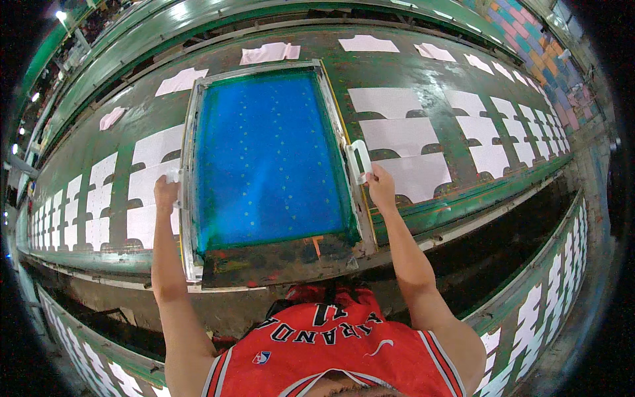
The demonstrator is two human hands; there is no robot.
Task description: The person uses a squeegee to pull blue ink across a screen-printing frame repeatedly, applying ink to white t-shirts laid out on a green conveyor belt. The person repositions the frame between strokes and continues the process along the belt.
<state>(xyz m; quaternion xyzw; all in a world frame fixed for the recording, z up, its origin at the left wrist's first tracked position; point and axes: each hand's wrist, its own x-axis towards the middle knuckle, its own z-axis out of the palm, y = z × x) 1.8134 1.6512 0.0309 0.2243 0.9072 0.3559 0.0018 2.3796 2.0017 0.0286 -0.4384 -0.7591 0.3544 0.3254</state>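
Observation:
In front of me is a screen-printing frame (268,155) with a blue mesh dotted with small pale marks and a metal rim. My left hand (166,193) is closed around the handle (173,176) on its left side. On the opposite side, my right hand (380,188) grips the lower end of a white loop-shaped handle (360,157). A dark, paint-stained flap (281,263) with an orange mark covers the frame's near end. Whether the frame rests on the green printing table (456,188) or hangs just above it, I cannot tell.
White cut fabric pieces (397,135) lie in rows on both sides of the frame. Several crumpled pieces (270,53) lie along the table's far side. Another table with fabric pieces (529,311) runs behind me, across a narrow aisle. A multicoloured block wall (529,46) stands at the far right.

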